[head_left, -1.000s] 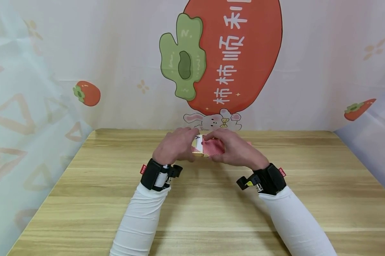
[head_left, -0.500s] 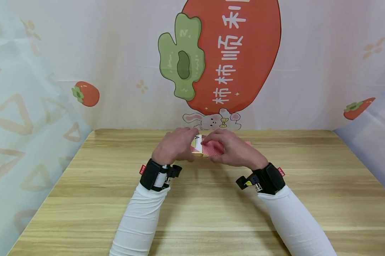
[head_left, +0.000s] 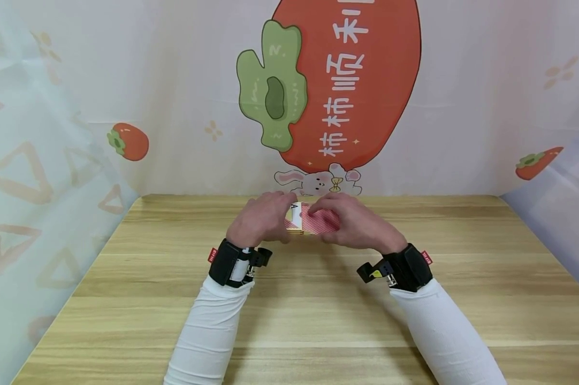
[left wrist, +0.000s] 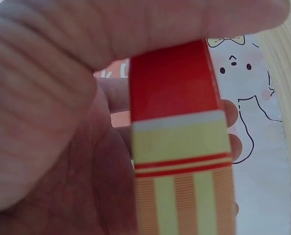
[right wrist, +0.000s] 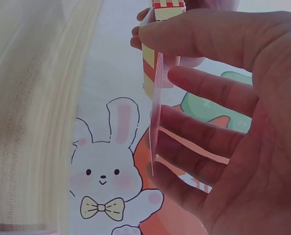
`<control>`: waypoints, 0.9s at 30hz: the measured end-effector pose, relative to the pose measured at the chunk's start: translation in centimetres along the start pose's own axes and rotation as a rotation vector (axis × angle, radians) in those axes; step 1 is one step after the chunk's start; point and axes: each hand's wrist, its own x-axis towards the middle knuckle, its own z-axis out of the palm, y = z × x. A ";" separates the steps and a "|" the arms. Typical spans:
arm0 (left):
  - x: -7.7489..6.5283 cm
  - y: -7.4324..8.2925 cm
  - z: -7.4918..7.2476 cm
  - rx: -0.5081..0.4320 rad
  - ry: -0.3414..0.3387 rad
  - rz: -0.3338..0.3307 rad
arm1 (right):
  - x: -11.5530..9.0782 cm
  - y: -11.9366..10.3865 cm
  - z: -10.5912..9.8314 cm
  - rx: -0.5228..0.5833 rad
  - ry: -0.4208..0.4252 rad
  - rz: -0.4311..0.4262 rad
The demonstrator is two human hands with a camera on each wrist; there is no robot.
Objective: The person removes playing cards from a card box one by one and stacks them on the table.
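Observation:
My left hand (head_left: 265, 218) grips a card box (head_left: 295, 216), white and red-patterned with a letter A. In the left wrist view the box (left wrist: 182, 142) shows red, yellow and striped bands, with the thumb in front and fingers behind. My right hand (head_left: 359, 222) pinches playing cards (head_left: 324, 220) with red-patterned backs, close against the box's right end. Seen edge-on in the right wrist view, the thin cards (right wrist: 157, 112) lie between thumb and fingers. The thumb hides where they meet the box, so I cannot tell whether they are inside it.
Both hands are near the back edge of a wooden table (head_left: 299, 321). Behind it hangs a white cloth (head_left: 188, 69) printed with persimmons and a rabbit. A patterned edge (right wrist: 52, 233) shows low in the right wrist view; its kind is unclear.
My right hand has shifted slightly right, and more of the card backs shows between the hands. The pink patch beyond the right hand is now out of sight. The left hand has barely moved.

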 end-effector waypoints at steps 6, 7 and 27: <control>0.1 0.0 0.1 -0.004 -0.009 -0.007 | -0.2 0.0 -0.3 -0.010 -0.012 -0.002; 0.1 0.0 0.1 -0.008 -0.012 -0.010 | -0.2 0.0 -0.4 -0.014 -0.015 -0.002; 0.3 -0.1 0.0 -0.034 -0.048 -0.035 | -1.0 0.3 -2.2 -0.112 -0.079 0.234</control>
